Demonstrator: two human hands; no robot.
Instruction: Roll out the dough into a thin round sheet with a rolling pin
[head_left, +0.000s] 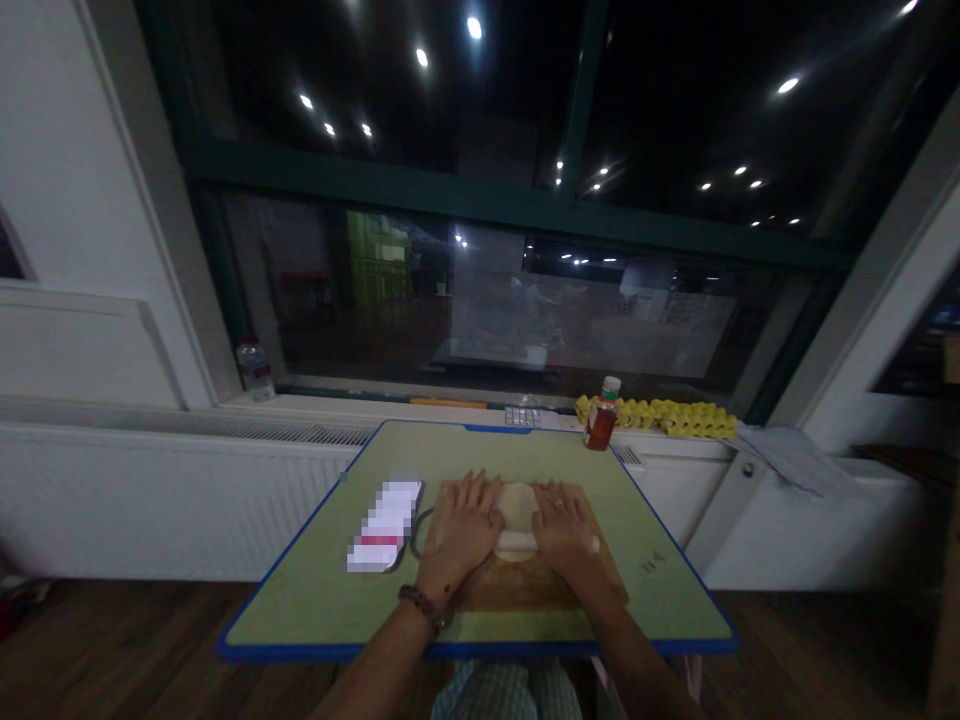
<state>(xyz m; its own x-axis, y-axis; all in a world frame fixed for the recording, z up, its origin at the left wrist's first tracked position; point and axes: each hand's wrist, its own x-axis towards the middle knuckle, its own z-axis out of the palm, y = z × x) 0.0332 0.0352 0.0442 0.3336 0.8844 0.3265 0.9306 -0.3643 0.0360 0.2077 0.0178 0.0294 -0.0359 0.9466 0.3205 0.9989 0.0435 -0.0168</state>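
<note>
A flat sheet of pale dough (516, 506) lies on a wooden board (525, 592), between my two hands. Across the lower part of the dough runs a light rolling pin (517, 541), its right end showing beyond my right wrist. My left hand (469, 528) rests palm down over the left part of the pin, fingers stretched forward and spread. Over the right part, my right hand (559, 525) lies palm down as well, its fingers extended past the pin. Both hands cover the pin where they touch it; neither has its fingers wrapped around it.
The board sits on a green folding table (300, 600) with a blue rim. Left of it lies a phone (384, 528). A bottle of red-brown liquid (601, 415) stands at the back right. Beyond are yellow egg trays (660, 417), a water bottle (256, 370) and a radiator (180, 500).
</note>
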